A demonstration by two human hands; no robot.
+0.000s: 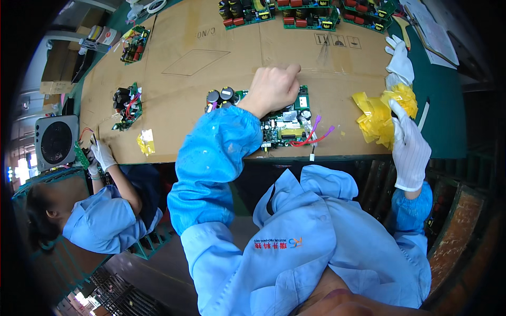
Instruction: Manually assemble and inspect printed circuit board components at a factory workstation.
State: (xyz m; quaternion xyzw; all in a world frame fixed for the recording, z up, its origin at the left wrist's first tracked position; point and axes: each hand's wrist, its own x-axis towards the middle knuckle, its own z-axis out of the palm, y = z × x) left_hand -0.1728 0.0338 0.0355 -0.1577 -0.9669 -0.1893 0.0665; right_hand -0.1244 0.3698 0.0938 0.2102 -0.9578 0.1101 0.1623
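My left hand [274,89], bare below a blue sleeve cover, is closed in a loose fist over a green circuit board [287,131]. Whatever its fingers grip is hidden beneath the hand. Round black capacitors [226,94] stand at the board's left end, and red wires [308,141] with purple connectors stick out at its right. My right hand [411,150], in a striped white glove, has its fingers against a crumpled bundle of yellow tape [377,118] at the table's right side and appears to grip its edge.
Cardboard [195,95] covers the green table. Several stacked circuit boards [305,16] stand at the far edge. A white glove [399,58] lies beyond the tape. More boards [126,108] lie on the left, near a gloved co-worker's hand [103,154] and a grey fan [55,141].
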